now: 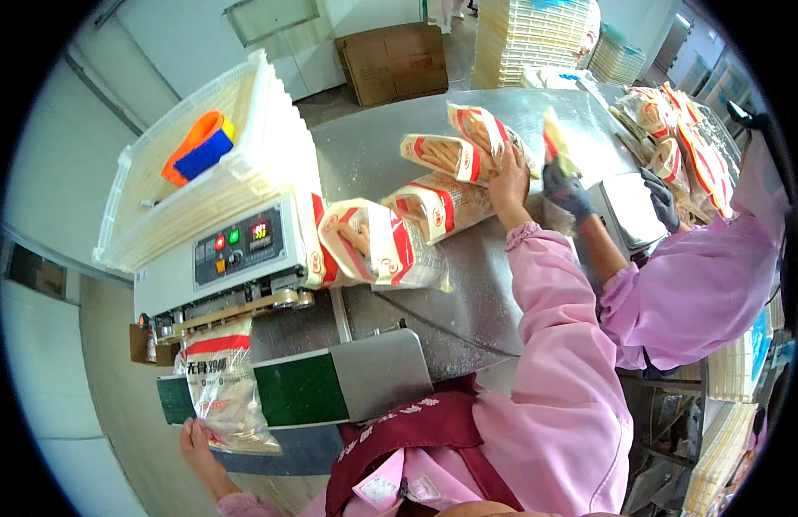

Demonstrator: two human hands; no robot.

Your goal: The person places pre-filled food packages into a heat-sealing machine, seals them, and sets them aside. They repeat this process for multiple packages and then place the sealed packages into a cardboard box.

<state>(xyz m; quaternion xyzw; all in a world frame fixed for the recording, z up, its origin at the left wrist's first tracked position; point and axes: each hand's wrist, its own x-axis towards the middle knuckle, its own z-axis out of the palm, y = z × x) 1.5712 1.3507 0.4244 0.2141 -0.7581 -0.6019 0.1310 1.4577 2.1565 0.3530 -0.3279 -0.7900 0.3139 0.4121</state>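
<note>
presently: one white-and-red plastic bag [222, 396], hung beneath a pale box-shaped sealing machine [179, 271], top at its tan belt [235, 312], presumably so the belt guides it. left hand [202, 452]: fingertips at the bag's lower corner, perhaps keeping it straight; whether pinched, cannot be told. right hand [509, 185]: fingers gathered against a cream-and-red bag [495, 129] on the steel table [468, 319], perhaps steadying; grip unclear. printing, hung bag: red band [218, 345], dark characters [211, 365]. machine: lit digital display [260, 231].
</note>
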